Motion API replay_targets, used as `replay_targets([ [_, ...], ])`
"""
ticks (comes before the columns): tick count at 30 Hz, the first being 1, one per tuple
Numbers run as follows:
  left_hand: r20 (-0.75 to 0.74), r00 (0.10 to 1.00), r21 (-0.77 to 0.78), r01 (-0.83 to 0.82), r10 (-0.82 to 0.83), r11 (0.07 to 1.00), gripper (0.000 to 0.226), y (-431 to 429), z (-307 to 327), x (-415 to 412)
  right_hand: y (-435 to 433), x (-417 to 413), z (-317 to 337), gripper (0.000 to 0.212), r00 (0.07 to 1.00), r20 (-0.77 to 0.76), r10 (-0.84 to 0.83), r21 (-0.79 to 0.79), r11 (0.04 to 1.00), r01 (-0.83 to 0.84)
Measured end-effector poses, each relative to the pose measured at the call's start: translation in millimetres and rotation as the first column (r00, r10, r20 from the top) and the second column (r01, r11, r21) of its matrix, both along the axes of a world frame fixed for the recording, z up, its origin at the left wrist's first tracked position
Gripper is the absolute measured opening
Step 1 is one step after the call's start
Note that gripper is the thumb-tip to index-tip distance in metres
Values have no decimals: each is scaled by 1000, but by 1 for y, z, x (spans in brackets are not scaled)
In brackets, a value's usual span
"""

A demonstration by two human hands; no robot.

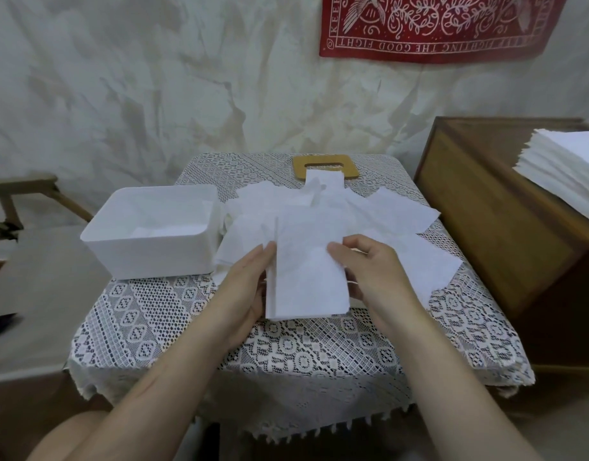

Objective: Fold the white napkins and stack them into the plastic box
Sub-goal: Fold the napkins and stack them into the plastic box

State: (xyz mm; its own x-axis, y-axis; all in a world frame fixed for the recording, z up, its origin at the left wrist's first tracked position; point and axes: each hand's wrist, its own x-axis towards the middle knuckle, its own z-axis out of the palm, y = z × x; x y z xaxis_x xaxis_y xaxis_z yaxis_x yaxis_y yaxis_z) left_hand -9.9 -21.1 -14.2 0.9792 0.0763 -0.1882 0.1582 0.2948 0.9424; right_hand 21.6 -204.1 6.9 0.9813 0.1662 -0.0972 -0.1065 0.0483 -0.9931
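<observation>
We hold one folded white paper napkin (306, 277) above the lace-covered table, left hand (243, 291) and right hand (376, 271) pinching its edges. White rectangular plastic box (120, 247) holds few; loose white napkins (386, 214) remain unfolded.

a small bench (160, 324) under a white lace cloth (319, 354) carries a white plastic box (146, 251) at left, loose white napkins (386, 211) beside it, and a wooden lid (323, 161) at the far edge.

White napkins (306, 281), white box (146, 242) (lace-patterned tablecloth (173, 314)), red banner (436, 24).
</observation>
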Motion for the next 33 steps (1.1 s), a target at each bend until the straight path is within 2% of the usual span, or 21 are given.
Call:
replay_targets([
  [5, -2, 1000, -19, -8, 8, 1000, 43, -4, 4, -2, 8, -2, -2, 11, 1000, 4, 11, -32, 999, -11],
  [9, 14, 1000, -53, -2, 3, 999, 36, -4, 7, -5, 11, -1, -5, 11, 1000, 12, -18, -51, 999, 18],
  [15, 50, 999, 31, 20, -21, 999, 26, -2, 1, -4, 15, 1, -8, 9, 998, 10, -55, -65, 996, 55],
  [19, 47, 999, 31, -1, -1, 1000, 24, -1, -1, -3, 13, 4, -13, 8, 993, 67, -101, -142, 984, 110],
  [22, 43, 999, 7, -5, 4, 1000, 24, 0, 1, -3, 11, 3, -13, 30, 1000, 0, -4, -181, 984, 4],
  [25, 42, 999, 2, 6, -6, 1000, 22, -1, 3, -4, 9, -1, -11, 23, 987, -112, 117, -114, 985, -130],
  [29, -25, 1000, 125, -5, 8, 992, 19, 2, 1, -5, 9, 1, -15, 13, 997, -39, 73, -153, 985, -78],
  [33, -22, 997, 244, -62, 70, 968, 15, 6, -2, -3, 13, 3, -21, 20, 999, 26, 23, -273, 962, -15],
])
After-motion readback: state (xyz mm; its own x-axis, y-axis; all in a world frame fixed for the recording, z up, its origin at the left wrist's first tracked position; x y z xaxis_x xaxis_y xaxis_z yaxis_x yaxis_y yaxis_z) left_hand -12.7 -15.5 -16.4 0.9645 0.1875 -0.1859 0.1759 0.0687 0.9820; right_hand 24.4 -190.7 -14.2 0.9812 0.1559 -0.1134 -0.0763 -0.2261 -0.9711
